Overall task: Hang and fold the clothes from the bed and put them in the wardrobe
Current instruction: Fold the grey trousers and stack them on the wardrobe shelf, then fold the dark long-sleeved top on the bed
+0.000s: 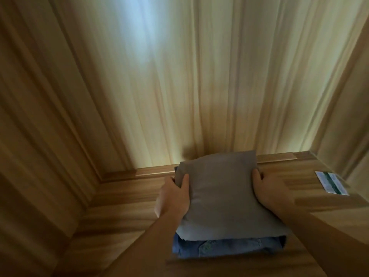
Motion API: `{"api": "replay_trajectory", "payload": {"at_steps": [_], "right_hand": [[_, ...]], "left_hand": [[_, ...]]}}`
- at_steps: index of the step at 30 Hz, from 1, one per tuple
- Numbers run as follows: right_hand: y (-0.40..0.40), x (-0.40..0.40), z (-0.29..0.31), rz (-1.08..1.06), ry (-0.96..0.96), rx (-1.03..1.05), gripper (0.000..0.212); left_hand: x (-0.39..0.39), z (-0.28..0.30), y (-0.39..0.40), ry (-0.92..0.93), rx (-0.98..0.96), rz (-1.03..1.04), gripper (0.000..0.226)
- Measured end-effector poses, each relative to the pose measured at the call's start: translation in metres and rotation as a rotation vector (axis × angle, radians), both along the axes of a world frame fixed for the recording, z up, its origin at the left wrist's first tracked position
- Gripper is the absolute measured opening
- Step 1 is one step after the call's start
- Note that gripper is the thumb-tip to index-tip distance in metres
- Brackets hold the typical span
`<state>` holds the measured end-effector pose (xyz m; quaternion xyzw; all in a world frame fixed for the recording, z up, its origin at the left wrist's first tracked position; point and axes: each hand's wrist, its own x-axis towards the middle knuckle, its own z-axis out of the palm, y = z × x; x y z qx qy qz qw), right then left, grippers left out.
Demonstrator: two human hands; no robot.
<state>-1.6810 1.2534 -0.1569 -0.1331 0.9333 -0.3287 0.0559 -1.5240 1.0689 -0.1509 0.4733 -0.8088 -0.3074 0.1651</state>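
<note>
- Both bare forearms reach forward into the wooden wardrobe [60, 136].
- The left hand [175, 194] clamps the left edge of a folded grey garment [221, 192], thumb on top, fingers [169, 179] curled beneath.
- The right hand [267, 188] presses its right edge, fingers closed against the cloth.
- The smooth, rectangular grey fabric lies on a folded blue buttoned shirt [219, 247] on the wood-grain shelf [123, 212].

Wooden wardrobe shelf [123, 198]: light brown grain, bounded by wooden panels at the back and left. Directly on it is laid a folded blue garment [225, 246], buttons visible, beneath a folded grey garment [223, 192]. A pale label [332, 182] is stuck flat near the right rear corner.
</note>
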Motion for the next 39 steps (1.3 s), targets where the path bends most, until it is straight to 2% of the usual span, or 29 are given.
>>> {"api": "replay_trajectory", "payload": {"at_steps": [3,5,7,9,14,19,26,34,39], "right_hand": [[0.008,0.013,0.013,-0.002,0.036,-0.03,0.044],[0.019,0.029,0.022,0.062,0.168,0.0,0.047],[0.033,0.047,0.032,0.136,0.317,0.112,0.056],[0.047,0.067,0.046,0.172,0.384,0.216,0.059],[0.1,0.13,0.08,0.136,0.538,0.388,0.052],[0.181,0.242,0.095,-0.005,0.469,0.488,0.062],[0.292,0.429,0.086,-0.243,0.318,0.591,0.064],[0.393,0.621,0.082,-0.478,0.232,0.541,0.061],[0.469,0.796,0.076,-0.649,0.187,0.56,0.061]], "left_hand": [[0.005,0.012,0.003,0.005,-0.039,-0.034,0.05],[0.01,0.025,0.009,0.04,-0.201,-0.114,0.05],[0.017,0.037,0.016,0.063,-0.422,-0.277,0.052],[0.023,0.048,0.027,0.003,-0.561,-0.454,0.056],[0.05,0.074,0.078,-0.053,-0.663,-0.716,0.058],[0.116,0.081,0.145,0.046,-0.655,-0.951,0.06],[0.231,0.065,0.217,0.121,-0.697,-1.218,0.062],[0.348,0.068,0.315,0.133,-0.617,-1.447,0.063],[0.464,0.066,0.424,0.179,-0.553,-1.661,0.063]]}}
